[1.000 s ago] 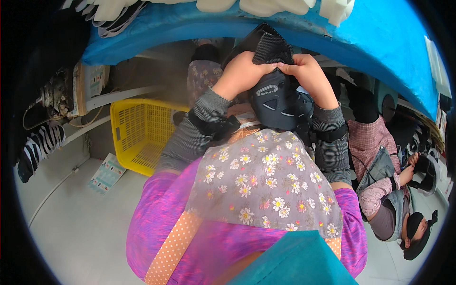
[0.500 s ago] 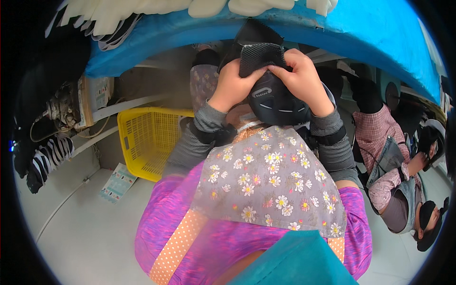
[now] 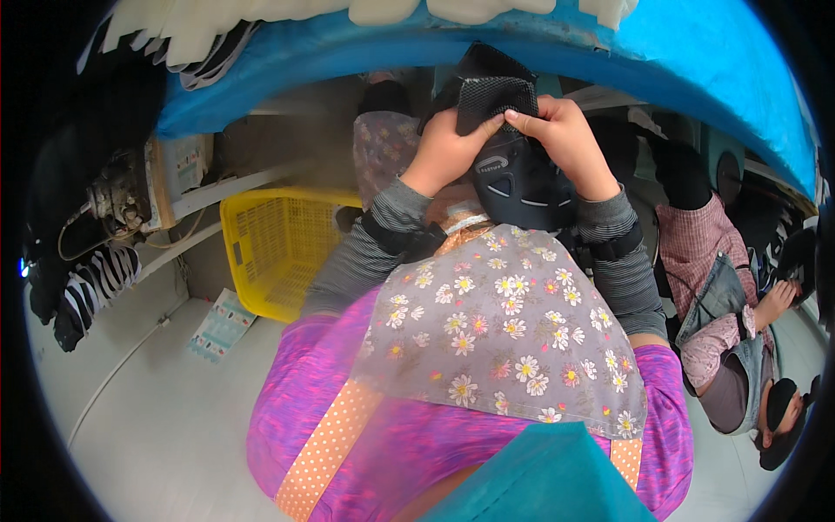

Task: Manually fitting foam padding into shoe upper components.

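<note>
Left hand [image 3: 448, 148] and right hand [image 3: 561, 139] closed, pinching dark mesh fabric piece [image 3: 491, 96] above dark shoe upper [image 3: 517, 183], held over lap. Risk: uneven pull skews mesh; loose pinch lets it slip.

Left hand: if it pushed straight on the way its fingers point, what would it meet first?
The left hand points up and right, thumb pinching the black mesh piece. Straight on, it would probably meet the right hand gripping the same piece; depth is unclear.
</note>
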Tool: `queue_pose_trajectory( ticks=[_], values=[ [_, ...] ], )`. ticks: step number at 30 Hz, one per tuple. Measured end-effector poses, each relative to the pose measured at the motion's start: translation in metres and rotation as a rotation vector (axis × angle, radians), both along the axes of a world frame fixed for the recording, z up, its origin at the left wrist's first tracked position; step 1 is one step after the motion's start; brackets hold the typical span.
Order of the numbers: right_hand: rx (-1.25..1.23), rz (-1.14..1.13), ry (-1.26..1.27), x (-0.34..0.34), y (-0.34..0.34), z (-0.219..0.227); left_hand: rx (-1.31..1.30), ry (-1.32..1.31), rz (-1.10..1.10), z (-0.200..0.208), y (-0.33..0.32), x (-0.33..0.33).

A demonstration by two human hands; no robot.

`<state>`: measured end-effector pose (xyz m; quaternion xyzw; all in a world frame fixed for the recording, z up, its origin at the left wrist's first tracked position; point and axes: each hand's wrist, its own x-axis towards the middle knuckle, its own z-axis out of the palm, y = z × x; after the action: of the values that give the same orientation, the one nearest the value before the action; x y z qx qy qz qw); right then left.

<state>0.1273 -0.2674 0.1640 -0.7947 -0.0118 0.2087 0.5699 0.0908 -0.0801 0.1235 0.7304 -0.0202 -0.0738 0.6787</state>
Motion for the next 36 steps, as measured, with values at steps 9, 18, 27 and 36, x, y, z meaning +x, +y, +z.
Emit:
queue_pose_trajectory(
  ticks=[9, 18, 27, 36],
  values=[
    [-0.057, 0.057, -0.284, -0.012, 0.001, 0.019, 0.016, -0.039, -0.086, 0.015, 0.009, -0.003],
    [-0.05, 0.059, -0.077, -0.003, 0.0, 0.004, -0.078, 0.0, -0.109, -0.004, 0.005, 0.002],
    [-0.051, 0.014, 0.026, -0.006, 0.003, 0.014, -0.144, 0.106, -0.085, 0.001, 0.003, -0.001],
    [-0.021, 0.027, -0.157, -0.01, -0.002, 0.0, -0.062, 0.02, -0.035, 0.01, 0.0, -0.002]
  ],
)
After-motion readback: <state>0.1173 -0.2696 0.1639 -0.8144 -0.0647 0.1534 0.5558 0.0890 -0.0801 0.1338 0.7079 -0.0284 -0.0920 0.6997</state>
